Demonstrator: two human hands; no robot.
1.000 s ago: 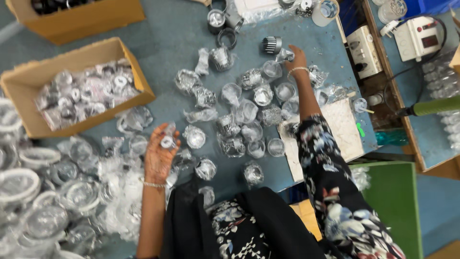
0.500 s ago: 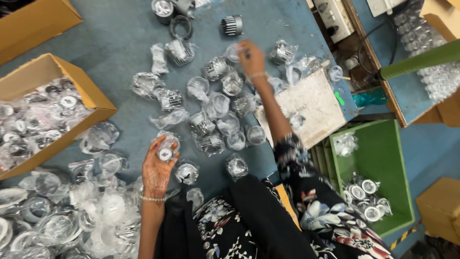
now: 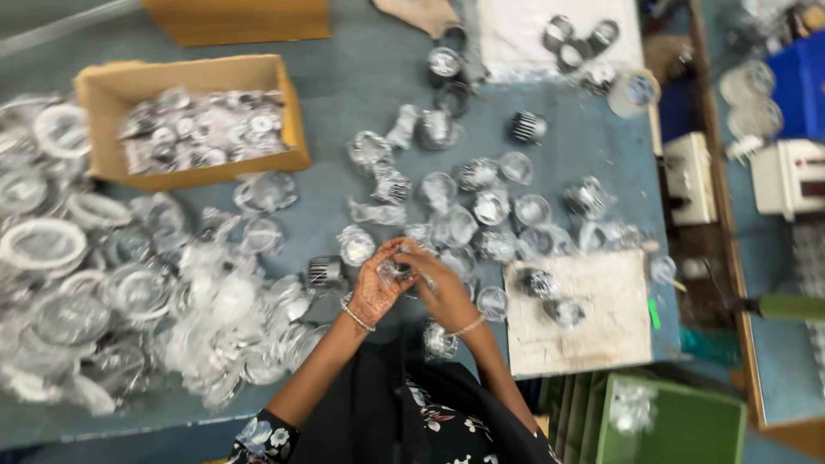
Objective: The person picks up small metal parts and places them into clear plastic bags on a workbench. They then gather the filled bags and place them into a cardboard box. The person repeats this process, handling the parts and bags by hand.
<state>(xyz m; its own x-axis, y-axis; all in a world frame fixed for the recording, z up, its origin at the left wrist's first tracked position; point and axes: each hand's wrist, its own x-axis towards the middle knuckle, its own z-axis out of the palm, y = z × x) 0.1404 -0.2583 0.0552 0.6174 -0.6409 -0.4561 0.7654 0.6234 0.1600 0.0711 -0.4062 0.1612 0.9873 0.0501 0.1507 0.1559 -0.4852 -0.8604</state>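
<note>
My left hand (image 3: 375,284) and my right hand (image 3: 440,283) meet above the near middle of the blue-grey table (image 3: 361,69). Between them they hold one small round silver part in a clear plastic bag (image 3: 400,270). The left palm cups it from the left and the right fingers close on it from the right. Several more bagged round parts (image 3: 481,206) lie scattered just beyond the hands. A black finned part (image 3: 326,273) lies just left of my left hand.
An open cardboard box (image 3: 193,120) of bagged parts stands at the back left. A heap of clear bags and white rings (image 3: 103,292) covers the left side. A white board (image 3: 584,314) lies to the right, a green crate (image 3: 679,421) at the near right, white devices (image 3: 786,176) far right.
My right hand has drawn back from the far parts to the near middle and joined my left hand on the bagged part. The view has shifted.
</note>
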